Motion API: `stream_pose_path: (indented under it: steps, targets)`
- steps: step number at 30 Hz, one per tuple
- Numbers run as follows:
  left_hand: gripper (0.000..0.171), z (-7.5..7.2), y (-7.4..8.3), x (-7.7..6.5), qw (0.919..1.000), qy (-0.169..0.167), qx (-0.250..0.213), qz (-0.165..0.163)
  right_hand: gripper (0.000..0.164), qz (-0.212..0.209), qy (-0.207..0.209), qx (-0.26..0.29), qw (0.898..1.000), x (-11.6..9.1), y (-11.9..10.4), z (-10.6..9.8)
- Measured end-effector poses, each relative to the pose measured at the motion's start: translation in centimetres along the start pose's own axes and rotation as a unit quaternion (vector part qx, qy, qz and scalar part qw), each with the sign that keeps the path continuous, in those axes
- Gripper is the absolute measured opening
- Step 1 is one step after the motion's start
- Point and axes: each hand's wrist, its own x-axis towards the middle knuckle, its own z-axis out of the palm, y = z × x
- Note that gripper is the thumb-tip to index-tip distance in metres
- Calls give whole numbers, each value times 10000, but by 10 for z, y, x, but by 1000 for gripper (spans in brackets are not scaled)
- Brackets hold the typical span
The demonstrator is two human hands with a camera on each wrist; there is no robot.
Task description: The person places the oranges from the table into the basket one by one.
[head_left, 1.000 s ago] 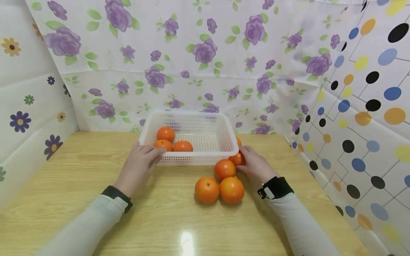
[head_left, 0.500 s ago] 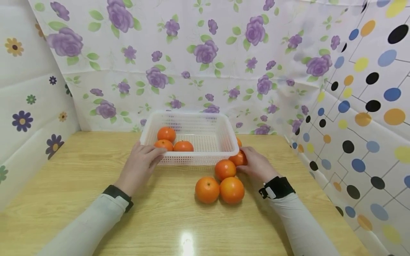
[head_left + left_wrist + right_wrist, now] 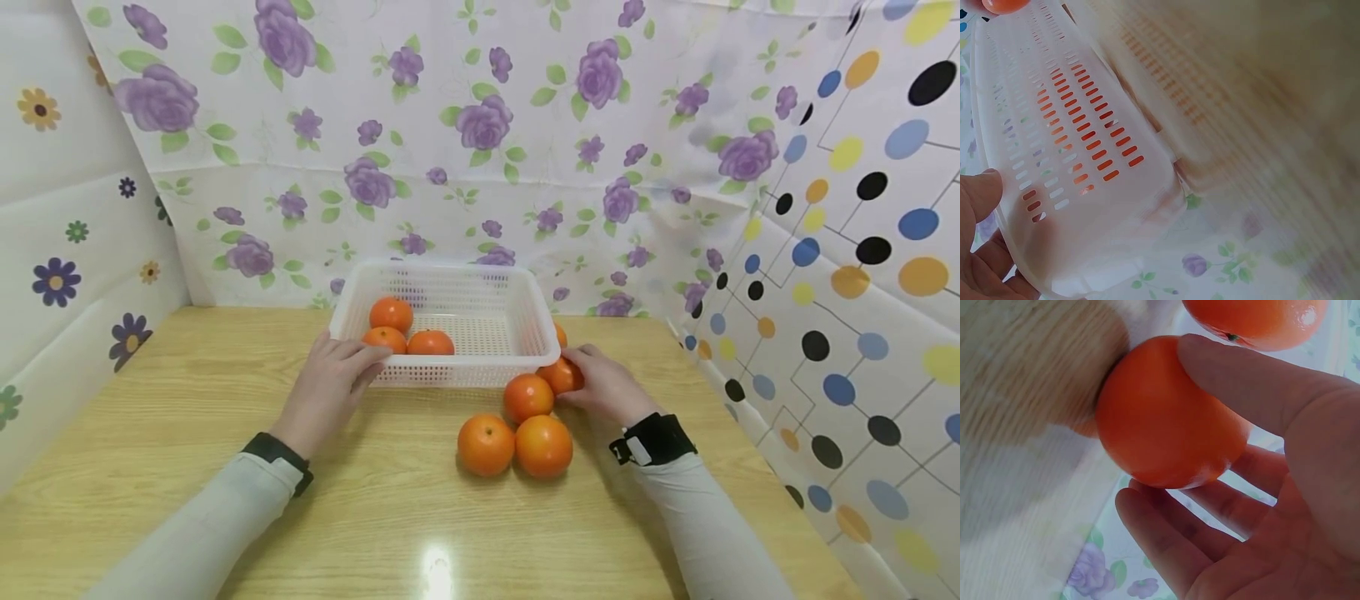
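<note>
My left hand (image 3: pixel 324 392) pinches the basket (image 3: pixel 480 361) at eight o'clock, seemingly steadying it; my right hand (image 3: pixel 609 387) grips a four-o'clock orange (image 3: pixel 559 377).

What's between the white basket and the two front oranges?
One orange lies between the white basket and the two front oranges; left of it, that stretch is bare table. The head view shows this.

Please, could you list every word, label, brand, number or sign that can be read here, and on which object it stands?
None: no readable text on the white basket, the orange fruits or the flowered cloth.
The black right wrist strap has a pale piece; any marking there is too small to read.
</note>
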Motion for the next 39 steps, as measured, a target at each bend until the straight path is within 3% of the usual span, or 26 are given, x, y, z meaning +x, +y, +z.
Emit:
stream_pose_path:
  steps: [12,22,30,39]
  targets:
    - [29,1,-3,-1,10000,-26,11,39,70,-8,-114,-212,9997,-4,4,-9]
    - [29,0,-1,-1,9999,-118,47,-114,71,51,-209,-99,9997,-10,6,-20]
    - [28,-1,-1,0,9999,-93,12,-52,78,120,-71,-99,9999,-17,10,-41]
    - [26,0,-5,-1,9998,107,-71,132,74,204,35,-35,9998,-21,5,-49]
